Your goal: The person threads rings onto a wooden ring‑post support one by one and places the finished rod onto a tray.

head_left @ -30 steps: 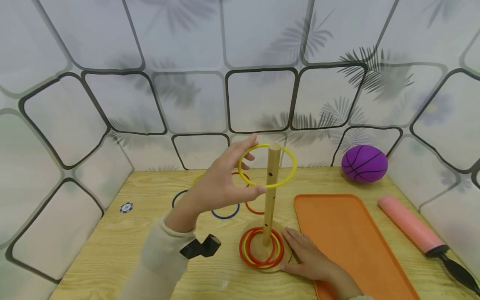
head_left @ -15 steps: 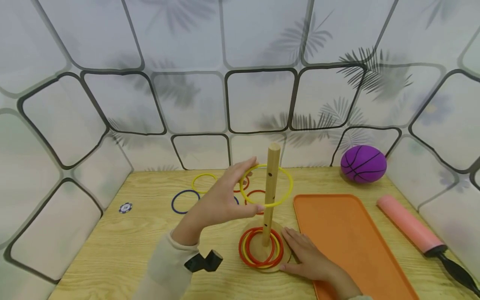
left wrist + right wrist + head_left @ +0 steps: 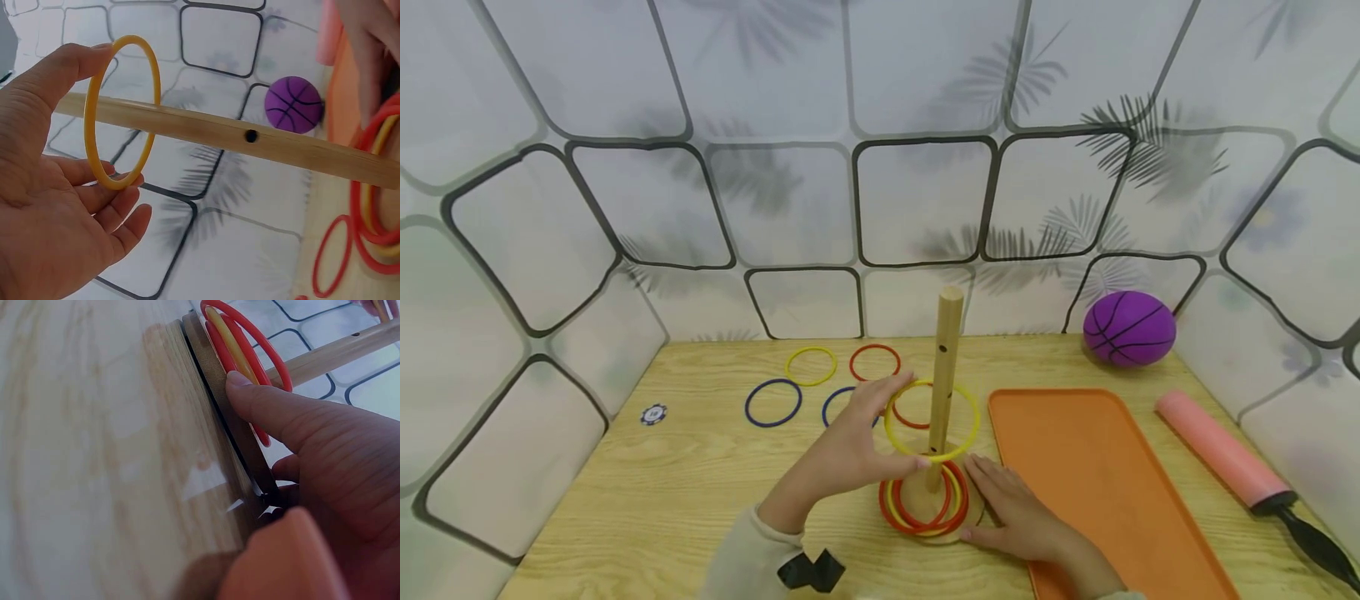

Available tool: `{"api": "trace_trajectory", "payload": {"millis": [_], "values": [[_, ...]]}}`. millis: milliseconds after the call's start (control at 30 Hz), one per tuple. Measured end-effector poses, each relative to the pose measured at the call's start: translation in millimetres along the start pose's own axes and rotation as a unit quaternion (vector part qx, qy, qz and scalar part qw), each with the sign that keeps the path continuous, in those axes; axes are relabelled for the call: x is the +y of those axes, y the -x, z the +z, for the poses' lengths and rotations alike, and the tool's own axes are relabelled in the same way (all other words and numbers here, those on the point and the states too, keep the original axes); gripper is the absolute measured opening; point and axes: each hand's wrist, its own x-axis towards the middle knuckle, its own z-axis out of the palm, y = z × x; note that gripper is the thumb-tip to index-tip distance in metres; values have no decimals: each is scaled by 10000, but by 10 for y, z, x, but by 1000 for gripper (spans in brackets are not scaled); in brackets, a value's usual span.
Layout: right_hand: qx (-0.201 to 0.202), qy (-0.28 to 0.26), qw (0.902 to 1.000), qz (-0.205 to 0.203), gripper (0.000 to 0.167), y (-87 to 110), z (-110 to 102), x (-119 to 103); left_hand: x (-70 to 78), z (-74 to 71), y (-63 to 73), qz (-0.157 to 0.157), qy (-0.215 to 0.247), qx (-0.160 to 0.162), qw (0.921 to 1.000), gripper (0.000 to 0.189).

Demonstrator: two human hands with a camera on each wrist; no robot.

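My left hand (image 3: 853, 446) pinches a thin yellow ring (image 3: 978, 417) between thumb and fingers. The ring encircles the upright wooden post (image 3: 947, 375) of a ring-toss stand, low down near its foot. In the left wrist view, the yellow ring (image 3: 90, 131) is held at its near side. Red and yellow rings (image 3: 966, 500) lie loosely stacked around the post on the round wooden base (image 3: 917, 493). My right hand (image 3: 1026, 525) holds the base's right edge; in the right wrist view the thumb lies against the base (image 3: 240, 444), with the other fingers partly hidden.
Behind the stand lie a yellow ring (image 3: 811, 385), two blue rings including one at left (image 3: 773, 426), and two red rings, one farther back (image 3: 876, 346). An orange tray (image 3: 1075, 450), purple ball (image 3: 1129, 328) and pink pump (image 3: 1217, 446) stand right; a chip (image 3: 653, 414) lies left.
My left hand has brought the yellow ring down along the post, from around its top to just above the stacked rings. The right hand has stayed at the base.
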Motion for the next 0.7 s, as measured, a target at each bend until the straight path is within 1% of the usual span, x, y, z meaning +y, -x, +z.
{"api": "trace_trajectory", "payload": {"millis": [100,233,333,433,633,700], "values": [[-7,68,10000,-16,92,3,0,11,-79,61,49,-101,-90,-15,9999,87],[2,149,9999,-16,92,1,5,19,-200,148,126,-324,-68,-173,9993,86],[26,157,9999,2,93,-3,7,15,-298,228,176,-399,-40,-313,9987,85],[11,128,9999,40,93,-3,3,12,-392,312,213,-400,-126,-376,9984,86],[-38,105,9999,69,93,-6,2,11,-529,434,270,-588,-118,-399,9974,90],[-48,108,9999,68,92,-7,4,9,-563,462,282,-617,-195,-415,9970,91]]}}
